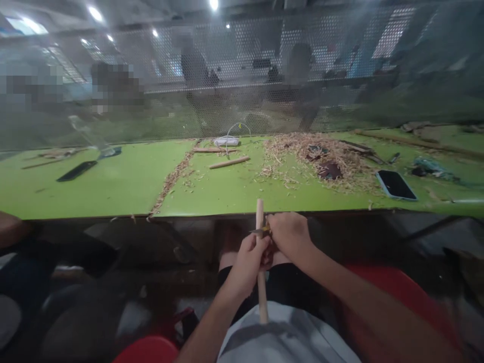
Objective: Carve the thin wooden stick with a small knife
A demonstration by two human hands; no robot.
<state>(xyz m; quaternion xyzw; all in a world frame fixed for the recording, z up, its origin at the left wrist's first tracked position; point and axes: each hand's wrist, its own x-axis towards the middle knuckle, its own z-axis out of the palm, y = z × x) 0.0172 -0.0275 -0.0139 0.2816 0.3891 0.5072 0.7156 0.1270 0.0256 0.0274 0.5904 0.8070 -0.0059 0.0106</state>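
Whittling: wooden stick, held upright over the lap, just below the near edge of the green table.
Stick position: lower end near the grey shirt, upper end rising to the table edge.
Left hand: fingers wrapped tight around the stick's middle.
Right hand: closed on a small knife, blade lying across the stick just above the left hand.
Doing it well: probably best with shallow cuts, blade angled away from the left thumb, stick kept steady against the body.
Table: pile of shavings at right; trail of chips along the seam; loose short sticks near the far side.
Other items: phone face up at right; dark phone at left; white device with cable.
Hard to make out: knife handle hidden inside the fist; blade edge blurred; dark objects under the shavings unclear; figures behind the mesh screen blurred.
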